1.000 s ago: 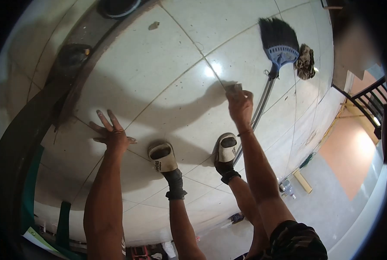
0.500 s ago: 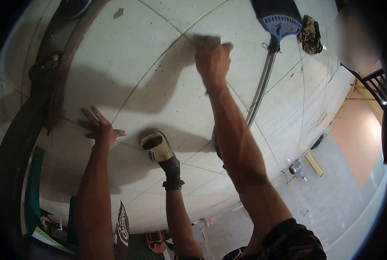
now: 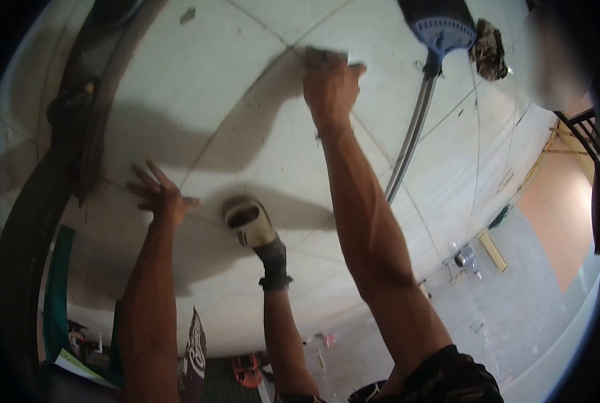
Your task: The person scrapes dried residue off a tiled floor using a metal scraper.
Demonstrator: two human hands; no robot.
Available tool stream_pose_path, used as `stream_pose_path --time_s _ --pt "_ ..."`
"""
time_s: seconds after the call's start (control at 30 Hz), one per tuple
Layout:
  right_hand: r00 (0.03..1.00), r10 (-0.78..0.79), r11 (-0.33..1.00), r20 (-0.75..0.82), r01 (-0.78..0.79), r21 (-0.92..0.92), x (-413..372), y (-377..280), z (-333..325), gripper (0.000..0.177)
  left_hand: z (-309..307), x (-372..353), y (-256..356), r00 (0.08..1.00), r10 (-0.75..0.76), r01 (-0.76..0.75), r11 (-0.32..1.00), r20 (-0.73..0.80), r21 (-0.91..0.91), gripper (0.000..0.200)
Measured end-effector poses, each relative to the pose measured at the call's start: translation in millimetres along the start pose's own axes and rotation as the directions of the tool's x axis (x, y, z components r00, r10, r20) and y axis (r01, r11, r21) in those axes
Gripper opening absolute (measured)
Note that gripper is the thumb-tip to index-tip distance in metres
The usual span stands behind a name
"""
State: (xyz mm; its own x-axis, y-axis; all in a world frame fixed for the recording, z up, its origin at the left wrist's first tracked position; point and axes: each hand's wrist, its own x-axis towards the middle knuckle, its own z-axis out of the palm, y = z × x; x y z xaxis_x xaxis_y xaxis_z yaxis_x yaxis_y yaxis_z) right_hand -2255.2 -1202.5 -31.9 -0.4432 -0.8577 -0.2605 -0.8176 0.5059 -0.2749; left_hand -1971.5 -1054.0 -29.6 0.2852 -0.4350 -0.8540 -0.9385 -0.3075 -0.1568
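My right hand (image 3: pixel 330 97) is closed on a flat grey scraper-like piece (image 3: pixel 327 57), pressed to the pale tile floor (image 3: pixel 246 148) just right of a crossing of tile joints. The piece's exact kind is hard to make out, since my fingers cover part of it. My left hand (image 3: pixel 160 195) lies spread on the tiles at the left, fingers apart and holding nothing. Between my arms a foot in a light shoe (image 3: pixel 249 221) with a dark ankle cover rests on the floor.
A blue-headed broom (image 3: pixel 441 37) with a metal handle lies right of my right hand. Beside it sits a crumpled brown lump (image 3: pixel 490 50). A dark curved frame (image 3: pixel 78 134) runs along the left. Farther off are a plastic bottle (image 3: pixel 469 260) and a yellowish bar (image 3: pixel 492 252).
The whole scene has shifted slightly right in view. My right hand stays by the same tile crossing with the grey piece, and my left hand keeps its place on the floor.
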Motion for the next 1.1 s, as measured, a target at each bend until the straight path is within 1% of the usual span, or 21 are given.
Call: stream_pose_path --time_s 0.07,0.1,0.13,0.2,0.27,0.3,0.33,0.4,0.43,0.5,0.57,0.63,0.67,0.73,0.77,0.8,0.87,0.93,1.0,1.07,1.1 --pt "0.993 0.11 0.994 0.037 -0.11 -0.009 -8 -3 -9 0.023 9 4 -4 0.995 0.054 -0.054 0.999 -0.085 0.004 0.133" --pt "1.0 0.025 0.999 -0.007 -0.025 -0.033 -18 3 -6 0.023 3 3 0 0.998 0.012 -0.011 1.0 -0.057 0.02 0.133" --pt "1.0 0.007 1.0 -0.028 -0.008 -0.02 -22 9 -3 0.023 -1 6 7 0.997 0.012 -0.012 1.0 -0.079 0.006 0.133" --pt "0.999 0.001 1.0 -0.043 -0.001 -0.001 -19 0 -6 0.023 -6 1 8 0.999 -0.037 0.037 0.999 0.017 0.015 0.132" --pt "0.987 0.149 0.988 0.065 -0.146 -0.047 -5 -11 -16 0.024 -3 -10 3 0.999 0.001 0.0 1.0 0.035 -0.016 0.133" --pt "0.993 -0.032 0.978 0.114 0.055 -0.203 -12 -2 -18 0.023 -2 -10 0 0.999 -0.005 0.004 1.0 0.033 0.014 0.134" --pt "0.994 -0.057 0.977 0.091 0.074 -0.199 -9 1 -18 0.023 -5 -2 6 1.0 -0.009 0.009 1.0 0.002 0.023 0.135" --pt "1.0 -0.018 0.991 -0.02 0.015 -0.13 -12 -8 -24 0.022 -13 3 11 0.997 -0.055 0.051 0.996 0.055 0.068 0.135" --pt "0.986 0.136 0.988 0.1 -0.128 -0.086 -6 -9 -24 0.024 -11 2 8 0.999 -0.019 0.017 0.999 0.031 0.051 0.135" --pt "0.987 0.118 0.988 0.105 -0.107 -0.109 -7 -5 -20 0.027 -6 -2 5 0.999 0.042 -0.043 0.998 0.007 0.038 0.134" --pt "0.995 0.05 0.995 0.092 -0.042 -0.09 -4 -5 -19 0.028 -11 -1 10 0.999 0.013 -0.014 0.999 0.031 0.04 0.134" --pt "0.988 0.123 0.988 0.089 -0.114 -0.104 -6 -9 -21 0.027 -10 -2 7 0.996 -0.018 0.012 0.997 0.083 0.075 0.134" --pt "0.986 0.14 0.985 0.093 -0.129 -0.114 -11 -1 -21 0.027 -7 -3 6 0.998 0.004 -0.009 0.996 0.055 0.088 0.134" --pt "0.996 0.074 0.995 0.051 -0.07 -0.075 -6 8 -22 0.028 -10 0 8 1.0 0.025 -0.024 0.996 -0.002 0.082 0.134" --pt "0.998 0.016 1.0 0.063 -0.015 -0.026 -11 34 -19 0.029 -13 -3 9 1.0 0.02 -0.021 0.997 0.017 0.068 0.134" --pt "0.998 -0.065 0.998 -0.005 0.065 -0.012 -21 55 -19 0.03 -13 -5 9 0.999 0.013 -0.016 0.998 0.04 0.058 0.134" --pt "0.996 0.022 0.996 -0.081 -0.028 -0.079 -18 48 -22 0.031 -10 1 8 1.0 0.017 -0.017 0.998 0.01 0.054 0.134" --pt "0.977 0.214 0.967 0.018 -0.209 -0.143 3 34 -29 0.035 0 -4 0 0.999 0.032 -0.034 0.997 0.018 0.074 0.134" --pt "0.984 0.174 0.97 0.021 -0.168 -0.174 -8 44 -29 0.036 -3 -3 3 0.998 0.052 -0.054 0.998 -0.037 -0.042 0.134" --pt "0.994 0.074 0.991 0.075 -0.065 -0.121 -1 59 -32 0.038 -10 0 11 1.0 0.008 -0.008 0.998 -0.002 -0.055 0.134" --pt "0.988 0.095 0.979 0.12 -0.071 -0.19 14 53 -36 0.038 -7 1 10 1.0 0.004 -0.005 0.999 -0.01 -0.039 0.134"
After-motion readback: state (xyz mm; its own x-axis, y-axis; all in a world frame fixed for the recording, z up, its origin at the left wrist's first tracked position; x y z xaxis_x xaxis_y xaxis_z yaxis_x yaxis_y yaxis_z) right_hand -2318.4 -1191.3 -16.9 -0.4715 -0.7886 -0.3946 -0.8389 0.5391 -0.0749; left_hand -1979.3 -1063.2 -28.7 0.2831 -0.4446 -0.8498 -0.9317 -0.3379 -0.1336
